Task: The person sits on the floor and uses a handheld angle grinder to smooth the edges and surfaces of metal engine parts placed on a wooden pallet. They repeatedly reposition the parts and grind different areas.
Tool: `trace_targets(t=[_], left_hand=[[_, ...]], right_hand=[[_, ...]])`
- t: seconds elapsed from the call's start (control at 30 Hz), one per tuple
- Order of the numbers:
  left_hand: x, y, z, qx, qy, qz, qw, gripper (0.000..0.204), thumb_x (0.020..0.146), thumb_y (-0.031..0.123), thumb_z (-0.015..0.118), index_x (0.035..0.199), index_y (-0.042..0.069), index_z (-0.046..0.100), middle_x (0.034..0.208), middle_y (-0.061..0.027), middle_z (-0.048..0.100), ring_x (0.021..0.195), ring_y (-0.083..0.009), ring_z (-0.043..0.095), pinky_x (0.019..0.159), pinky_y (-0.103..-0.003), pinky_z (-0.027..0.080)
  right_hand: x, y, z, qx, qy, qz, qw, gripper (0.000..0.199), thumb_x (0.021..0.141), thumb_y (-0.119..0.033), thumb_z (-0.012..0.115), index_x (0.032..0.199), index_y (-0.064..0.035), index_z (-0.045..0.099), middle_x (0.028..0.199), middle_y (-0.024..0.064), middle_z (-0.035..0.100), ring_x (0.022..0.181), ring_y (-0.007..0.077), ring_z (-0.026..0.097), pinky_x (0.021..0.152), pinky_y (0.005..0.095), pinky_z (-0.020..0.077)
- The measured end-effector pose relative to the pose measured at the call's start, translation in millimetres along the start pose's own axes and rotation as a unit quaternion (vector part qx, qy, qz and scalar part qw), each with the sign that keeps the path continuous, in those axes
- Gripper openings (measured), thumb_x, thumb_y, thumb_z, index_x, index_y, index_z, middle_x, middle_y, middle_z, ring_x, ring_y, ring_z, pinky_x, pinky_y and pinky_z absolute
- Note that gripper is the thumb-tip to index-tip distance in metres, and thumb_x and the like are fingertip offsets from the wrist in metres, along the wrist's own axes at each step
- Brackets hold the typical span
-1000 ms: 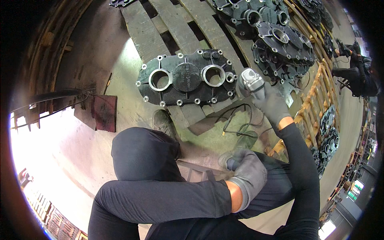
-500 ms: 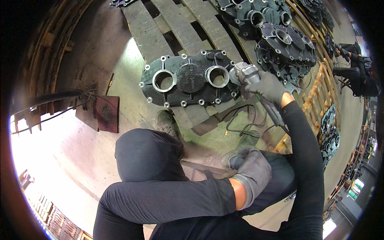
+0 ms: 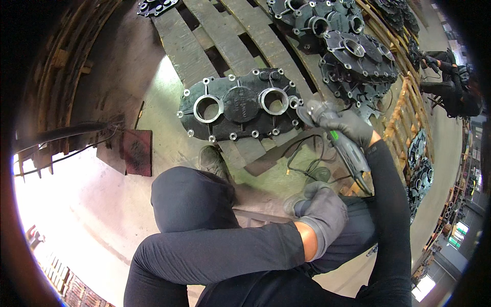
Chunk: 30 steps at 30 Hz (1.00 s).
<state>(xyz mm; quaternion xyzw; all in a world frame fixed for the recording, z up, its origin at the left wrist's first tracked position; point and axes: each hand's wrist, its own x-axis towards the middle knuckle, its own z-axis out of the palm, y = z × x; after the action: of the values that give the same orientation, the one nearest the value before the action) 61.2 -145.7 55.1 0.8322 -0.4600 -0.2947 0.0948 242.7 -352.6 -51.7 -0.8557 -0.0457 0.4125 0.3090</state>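
Note:
My gloved right hand (image 3: 353,128) is wrapped round an angle grinder (image 3: 348,151), near its head. The disc end sits beside the right end of a dark metal housing cover (image 3: 240,102); whether it touches cannot be told. This cover has two big round bores, a raised middle disc and small bright bosses around its rim. It lies flat across the near end of a wooden pallet (image 3: 189,48). My left arm crosses my body, and the gloved left hand (image 3: 325,215) is closed over my right leg. A short dark end shows by its thumb; what it grips, if anything, is hidden.
Stacked housing covers (image 3: 358,61) stand on the pallet's right side, and another cover (image 3: 156,6) lies at its far left corner. A power cord (image 3: 302,169) loops on the floor near my foot. Another person (image 3: 452,82) works at the far right.
The right hand has drawn the grinder slightly right and down, away from the boss at the cover's right end, and tilted it. My left hand stays closed in place.

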Motion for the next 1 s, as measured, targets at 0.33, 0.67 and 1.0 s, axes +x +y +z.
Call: trace_targets(t=[0.33, 0.67, 1.0], left_hand=[[-9.9, 5.0, -1.0, 0.053, 0.062, 0.001, 0.997, 0.018, 0.088, 0.020, 0.071, 0.096, 0.016, 0.087, 0.082, -0.0023, 0.075, 0.076, -0.0250, 0.071, 0.059, -0.046, 0.045], [-10.5, -6.3, -5.1, 0.036, 0.033, 0.005, 0.999, 0.023, 0.092, 0.019, 0.070, 0.108, 0.014, 0.086, 0.093, -0.0050, 0.080, 0.083, -0.0281, 0.075, 0.062, -0.053, 0.050], [-17.4, -7.4, -12.2, 0.029, 0.004, 0.038, 0.999, 0.032, 0.089, 0.021, 0.078, 0.119, 0.014, 0.085, 0.106, -0.0077, 0.083, 0.092, -0.0346, 0.078, 0.070, -0.061, 0.057]], right_hand=[[-17.5, -45.5, 43.4, 0.379, 0.111, 0.106, 0.913, 0.039, 0.098, -0.036, 0.083, 0.100, 0.0020, 0.074, 0.082, 0.0118, 0.076, 0.065, 0.0217, 0.076, 0.058, 0.0366, 0.0623], [7.3, -43.5, 52.1, 0.368, 0.076, 0.082, 0.923, 0.042, 0.100, -0.036, 0.079, 0.111, 0.0041, 0.074, 0.093, 0.0123, 0.078, 0.074, 0.0203, 0.078, 0.065, 0.0322, 0.0631], [-32.1, -55.7, 100.9, 0.534, 0.085, 0.104, 0.835, 0.052, 0.102, -0.030, 0.076, 0.131, 0.0103, 0.060, 0.098, 0.0214, 0.077, 0.079, 0.0291, 0.080, 0.070, 0.0367, 0.0674]])
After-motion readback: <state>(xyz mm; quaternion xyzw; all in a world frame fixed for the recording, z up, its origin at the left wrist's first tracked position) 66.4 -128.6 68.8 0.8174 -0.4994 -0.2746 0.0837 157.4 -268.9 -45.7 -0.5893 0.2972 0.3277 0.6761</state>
